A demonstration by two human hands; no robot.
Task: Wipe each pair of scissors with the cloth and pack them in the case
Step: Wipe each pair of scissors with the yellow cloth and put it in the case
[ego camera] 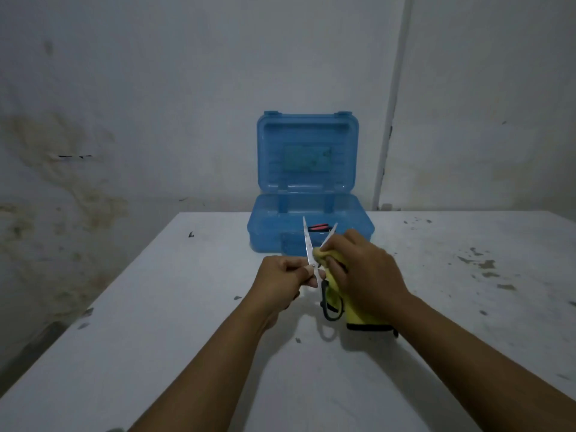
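A pair of scissors (308,244) with black handles is held above the table, its two blades spread and pointing up. My left hand (282,280) pinches the scissors near the pivot. In my right hand (361,269) is the yellow cloth (364,313), gripped and wrapped around the right blade; one black handle loop hangs below. Behind them stands the blue plastic case (358,226), lid upright. Inside it lies another pair of scissors (318,227) with red and black handles, partly hidden.
The white table (156,307) has chipped paint spots, mostly on its right side. The case stands at the table's far edge against a stained wall. A white pipe (389,120) runs down the wall to the right of the case.
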